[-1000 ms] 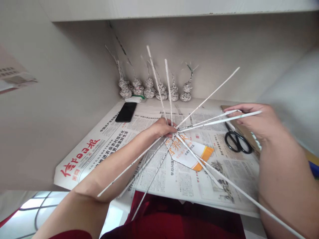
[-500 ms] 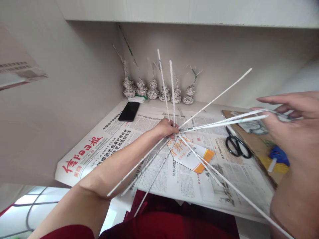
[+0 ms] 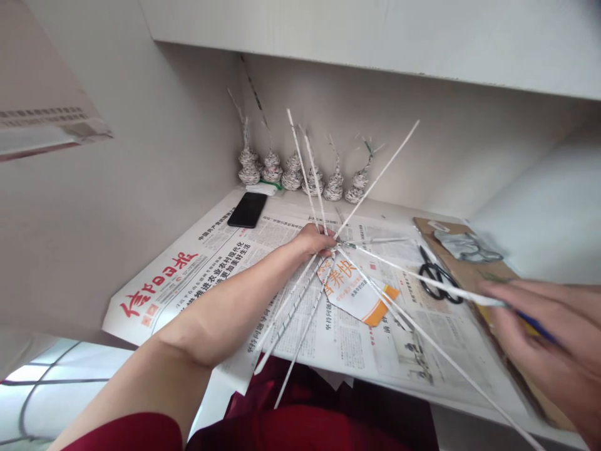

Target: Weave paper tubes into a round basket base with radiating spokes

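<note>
Left hand (image 3: 319,240) is pinched on the formed hub (image 3: 339,244) of rolled-paper spokes (image 3: 375,181), yet unwoven farther out, while one paper strand (image 3: 460,292) is gripped by the right hand (image 3: 539,319).

A phone (image 3: 248,210) lies far left on newspaper (image 3: 357,341); six woven gourds (image 3: 293,176) line the far wall; scissors (image 3: 426,258) rest right, beside cardboard (image 3: 462,269).
</note>
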A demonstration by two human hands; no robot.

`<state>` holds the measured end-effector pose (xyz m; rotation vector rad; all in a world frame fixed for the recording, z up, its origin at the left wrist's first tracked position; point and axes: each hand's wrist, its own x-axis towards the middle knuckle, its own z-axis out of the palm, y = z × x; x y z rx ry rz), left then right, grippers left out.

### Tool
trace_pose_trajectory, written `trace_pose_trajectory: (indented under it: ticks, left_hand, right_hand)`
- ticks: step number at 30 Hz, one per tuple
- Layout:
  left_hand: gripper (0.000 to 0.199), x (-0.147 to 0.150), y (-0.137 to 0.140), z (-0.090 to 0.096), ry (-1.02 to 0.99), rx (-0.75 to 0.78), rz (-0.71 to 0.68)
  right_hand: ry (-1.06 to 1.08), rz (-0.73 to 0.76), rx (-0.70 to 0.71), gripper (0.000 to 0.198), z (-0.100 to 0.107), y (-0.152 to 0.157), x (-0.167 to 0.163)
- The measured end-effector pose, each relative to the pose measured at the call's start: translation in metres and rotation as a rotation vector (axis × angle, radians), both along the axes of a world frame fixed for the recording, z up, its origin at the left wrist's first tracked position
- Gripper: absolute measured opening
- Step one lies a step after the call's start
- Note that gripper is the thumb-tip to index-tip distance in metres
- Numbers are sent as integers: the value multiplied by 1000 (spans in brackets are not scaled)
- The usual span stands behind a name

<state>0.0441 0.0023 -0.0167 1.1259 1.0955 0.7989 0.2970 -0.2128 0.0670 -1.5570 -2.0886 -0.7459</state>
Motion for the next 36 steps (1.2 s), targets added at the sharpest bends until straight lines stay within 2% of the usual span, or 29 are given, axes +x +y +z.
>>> trace_pose_trajectory:
  ticks: [3,6,11,14,17,21,25,28,29,30,32,36]
  left_hand:
    - [19,-2,0,4,-87,-57,51]
    - [19,-4,1,7,-150,-92,85]
    - [19,-5,1,6,-154,-114,40]
    - [20,-4,3,3,-174,-140,-1]
    - [22,-3,5,0,-218,-147,-12]
    - [21,-3,7,-4,-259,-139,-37]
    - [17,-2,1,0,-264,-144,-76]
    - [16,-2,-4,7,-253,-159,-101]
    - [16,-2,-4,8,-252,-161,-109]
    - [16,-2,-5,9,-253,-160,-116]
    - [16,-2,-3,9,-254,-155,-115]
    - [16,-2,1,6,-236,-148,-115]
  right_hand:
    - [-133,142,-79,29,-14,-6,-7]
    - [-188,189,-213,23,-39,-14,-8]
    - [-307,264,-293,31,-74,-31,1]
    - [-300,237,-338,33,-77,-36,3]
    - [-200,207,-432,22,-68,-34,-8]
    - [110,107,-532,20,-48,-12,-38]
    - [532,-65,-557,28,-37,48,-61]
    - [969,-121,-696,31,-44,103,-74]
    - [1134,-124,-781,33,-48,119,-78]
    - [1291,-104,-885,32,-52,133,-83]
    - [1558,-64,-988,27,-58,153,-92]
    - [1714,-82,-1007,20,-63,167,-104]
